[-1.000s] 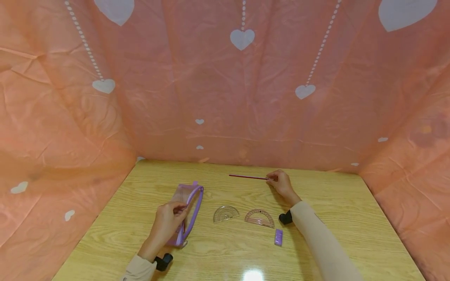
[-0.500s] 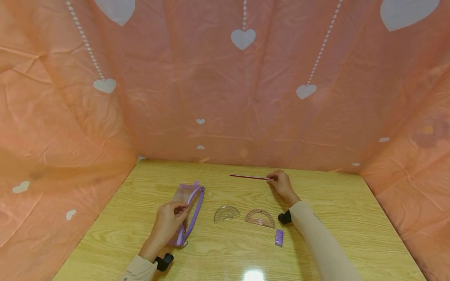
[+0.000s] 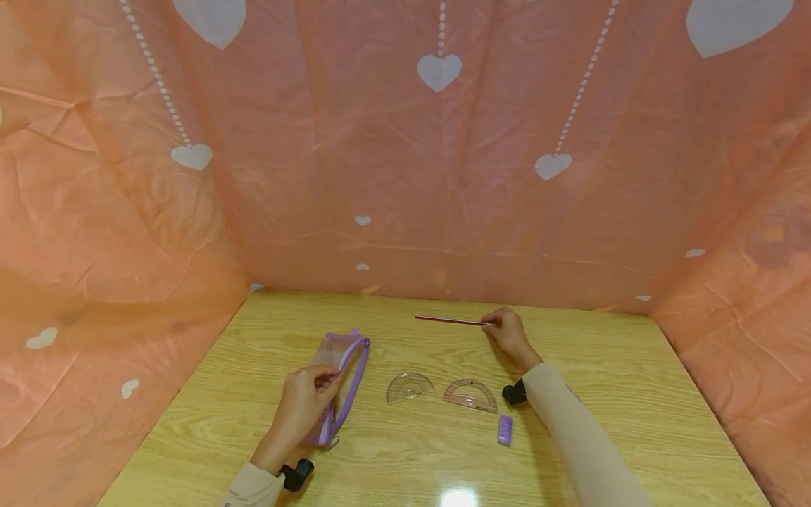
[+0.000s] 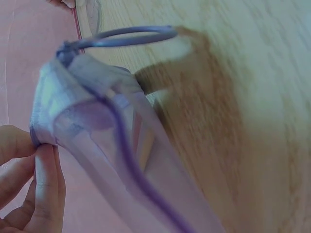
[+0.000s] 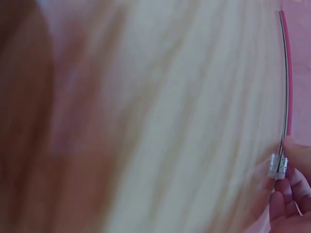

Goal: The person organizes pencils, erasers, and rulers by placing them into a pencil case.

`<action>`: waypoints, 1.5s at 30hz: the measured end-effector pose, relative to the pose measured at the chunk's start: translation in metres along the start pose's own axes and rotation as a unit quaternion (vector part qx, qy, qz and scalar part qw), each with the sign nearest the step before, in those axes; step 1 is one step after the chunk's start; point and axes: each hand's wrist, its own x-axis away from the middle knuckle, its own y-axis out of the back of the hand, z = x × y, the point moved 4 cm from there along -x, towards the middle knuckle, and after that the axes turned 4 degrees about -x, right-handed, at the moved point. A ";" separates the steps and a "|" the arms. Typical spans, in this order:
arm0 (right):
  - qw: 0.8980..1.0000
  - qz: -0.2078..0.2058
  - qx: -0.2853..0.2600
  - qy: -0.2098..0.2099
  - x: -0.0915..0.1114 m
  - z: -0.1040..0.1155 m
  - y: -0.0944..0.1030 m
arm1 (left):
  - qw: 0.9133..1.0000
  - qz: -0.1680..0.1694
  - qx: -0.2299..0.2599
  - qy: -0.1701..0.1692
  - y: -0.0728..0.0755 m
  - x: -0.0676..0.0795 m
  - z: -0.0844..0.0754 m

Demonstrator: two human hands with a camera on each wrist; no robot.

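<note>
My left hand (image 3: pixel 304 396) pinches the upper edge of a see-through purple pencil case (image 3: pixel 352 391), which stands at the left of the table with its zipped mouth parted. Up close in the left wrist view, thumb and fingers grip the rim of the case (image 4: pixel 73 104), and a ring pull (image 4: pixel 131 36) sticks out from it. A few coloured things show faintly through its wall. At the back right, my right hand (image 3: pixel 507 332) pinches a thin red pencil (image 3: pixel 446 320) by its right end, its length pointing left. The right wrist view shows dark stripes and a silvery end on this pencil (image 5: pixel 286 73).
Between the hands lie a clear protractor (image 3: pixel 408 387) and a pinkish protractor (image 3: pixel 470 396). A purple eraser (image 3: pixel 504 430) sits just in front of the pinkish one. A pink cloth with hearts (image 3: pixel 405 176) hangs along the back and sides of the wooden table (image 3: pixel 393 465).
</note>
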 end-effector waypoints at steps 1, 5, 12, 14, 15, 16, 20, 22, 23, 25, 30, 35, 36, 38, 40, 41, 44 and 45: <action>1.000 0.000 0.001 -0.001 0.000 0.000 0.000 | 1.000 0.000 0.000 -0.001 0.000 0.000 0.000; 1.000 -0.003 0.005 -0.005 0.001 0.001 0.001 | 1.000 0.001 -0.001 -0.004 -0.001 0.000 0.000; 1.000 -0.003 0.030 -0.001 -0.001 -0.001 -0.001 | 1.000 -0.001 0.003 -0.006 -0.002 0.000 -0.001; 0.999 -0.001 0.044 0.006 -0.001 -0.001 -0.001 | 1.000 -0.004 0.001 -0.013 -0.002 0.001 -0.002; 0.999 0.000 0.051 0.009 -0.001 -0.001 -0.001 | 1.000 -0.006 0.000 -0.015 -0.003 0.001 -0.002; 0.998 0.002 0.056 0.013 -0.001 -0.001 -0.002 | 1.000 -0.008 -0.001 -0.019 -0.003 0.001 -0.003; 0.997 0.010 0.069 0.015 -0.001 -0.002 -0.002 | 1.000 -0.012 -0.003 -0.028 -0.004 0.001 -0.003; 0.997 0.014 0.078 0.016 -0.001 -0.003 -0.003 | 1.000 -0.009 -0.001 -0.025 -0.005 0.000 -0.002; 0.996 0.016 0.081 0.015 -0.001 -0.004 -0.003 | 1.000 -0.007 0.000 -0.023 -0.005 0.000 -0.002; 0.996 0.018 0.086 0.015 -0.001 -0.005 -0.004 | 1.000 -0.002 0.002 -0.018 -0.005 0.000 -0.001; 0.997 0.026 0.073 0.015 0.000 -0.006 -0.004 | 1.000 0.004 0.002 -0.011 -0.006 -0.001 -0.001; 0.997 0.032 0.062 0.013 0.001 -0.005 -0.003 | 1.000 0.006 0.001 -0.004 -0.005 -0.001 -0.001; 0.998 0.033 0.061 0.013 0.002 -0.004 -0.003 | 1.000 0.008 0.000 -0.002 -0.006 -0.001 -0.001; 0.997 0.035 0.061 0.015 0.002 -0.003 -0.003 | 1.000 0.009 0.002 0.002 -0.005 -0.001 -0.001; 0.997 0.036 0.060 0.020 0.002 -0.001 -0.003 | 1.000 0.010 0.001 0.004 -0.005 0.000 -0.001; 0.997 0.037 0.058 0.023 0.003 -0.001 -0.002 | 1.000 0.009 0.001 0.003 -0.005 0.000 -0.001; 0.997 0.036 0.062 0.040 0.002 0.003 -0.001 | 1.000 0.003 -0.001 0.000 -0.004 -0.001 0.000; 0.997 0.035 0.062 0.043 0.002 0.004 0.000 | 1.000 0.001 -0.002 -0.003 -0.003 -0.001 0.000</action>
